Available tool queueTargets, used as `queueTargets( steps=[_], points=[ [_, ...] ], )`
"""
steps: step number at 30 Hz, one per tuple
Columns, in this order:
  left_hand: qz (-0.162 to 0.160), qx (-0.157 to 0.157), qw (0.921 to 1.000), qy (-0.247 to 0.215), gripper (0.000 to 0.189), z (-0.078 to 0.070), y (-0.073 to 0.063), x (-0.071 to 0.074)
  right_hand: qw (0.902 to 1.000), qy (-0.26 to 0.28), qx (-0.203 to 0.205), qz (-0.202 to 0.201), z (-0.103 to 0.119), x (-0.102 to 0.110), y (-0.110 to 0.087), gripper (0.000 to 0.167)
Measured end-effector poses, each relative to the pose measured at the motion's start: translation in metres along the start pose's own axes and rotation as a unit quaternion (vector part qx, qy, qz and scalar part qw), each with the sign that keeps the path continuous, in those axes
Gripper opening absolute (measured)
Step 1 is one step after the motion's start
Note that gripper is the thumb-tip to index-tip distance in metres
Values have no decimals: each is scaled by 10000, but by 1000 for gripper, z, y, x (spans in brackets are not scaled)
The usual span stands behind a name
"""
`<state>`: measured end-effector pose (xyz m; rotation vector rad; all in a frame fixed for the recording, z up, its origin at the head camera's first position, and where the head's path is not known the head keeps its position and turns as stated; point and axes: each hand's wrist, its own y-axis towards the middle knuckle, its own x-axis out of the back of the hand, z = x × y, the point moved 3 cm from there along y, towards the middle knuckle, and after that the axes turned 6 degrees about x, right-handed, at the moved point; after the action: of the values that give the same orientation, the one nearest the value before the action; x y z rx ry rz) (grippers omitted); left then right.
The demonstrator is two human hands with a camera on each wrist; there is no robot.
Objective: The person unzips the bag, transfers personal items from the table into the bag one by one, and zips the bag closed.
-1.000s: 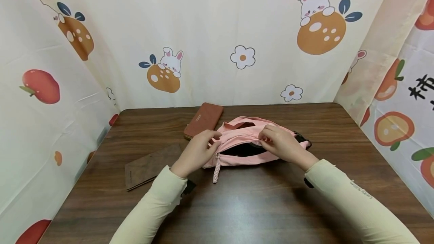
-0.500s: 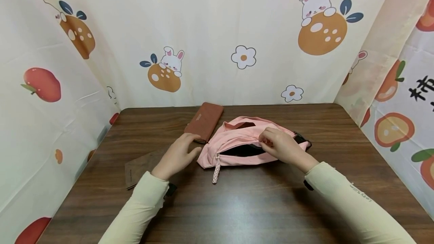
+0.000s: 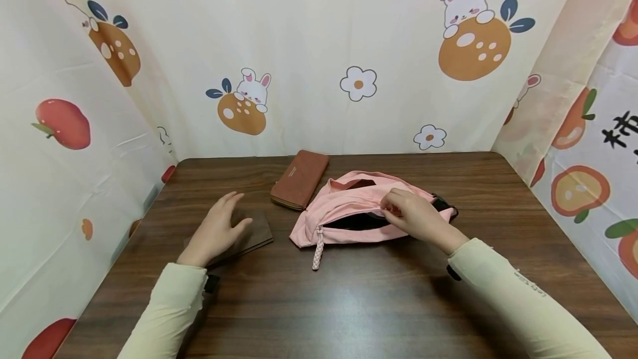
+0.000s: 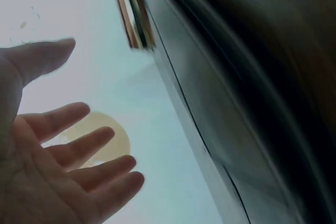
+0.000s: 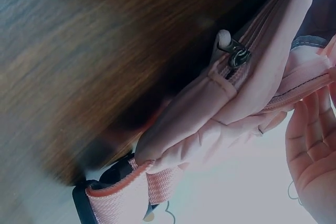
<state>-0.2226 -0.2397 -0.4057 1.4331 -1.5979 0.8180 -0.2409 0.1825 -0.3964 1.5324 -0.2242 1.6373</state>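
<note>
A pink waist bag point(image 3: 319, 212) lies mid-table with its zipped mouth gaping and the black lining showing. My right hand point(image 3: 410, 212) pinches the upper edge of that mouth near its right end; the right wrist view shows the fingers behind the pink fabric point(image 5: 252, 93). My left hand point(image 3: 214, 231) hovers over a flat dark brown wallet point(image 3: 256, 231) at the left, covering much of it. In the left wrist view the left hand point(image 4: 68, 166) has its fingers spread and nothing in them. A braided zip pull point(image 3: 317, 251) hangs from the bag's left end.
A reddish-brown zip wallet point(image 3: 301, 179) lies behind the bag, to its left. The wooden table point(image 3: 359, 303) is bounded by a printed curtain point(image 3: 309, 32) at the back and sides. A black buckle point(image 3: 442, 204) sits at the bag's right end.
My left hand has let go of the bag's left side and moved left, over the dark brown wallet. The bag's left end has settled outward. My right hand keeps its hold.
</note>
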Motion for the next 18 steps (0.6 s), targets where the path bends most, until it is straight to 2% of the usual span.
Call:
queueTargets(
  steps=[4,9,12,18],
  points=[
    [478,319,9982,192,80,19,-6,2,10000,-5,-34,-3,-1,0,-1,9],
    [1059,769,9903,473,97,36,-18,1,9999,11,-124,78,-1,-1,-1,8],
    [1226,937,9865,550,104,42,-24,2,9998,-7,-178,113,-2,-1,-2,8],
    [1397,1011,9838,484,111,47,-31,3,9997,0,-209,154,-3,-1,-3,7]
  ],
)
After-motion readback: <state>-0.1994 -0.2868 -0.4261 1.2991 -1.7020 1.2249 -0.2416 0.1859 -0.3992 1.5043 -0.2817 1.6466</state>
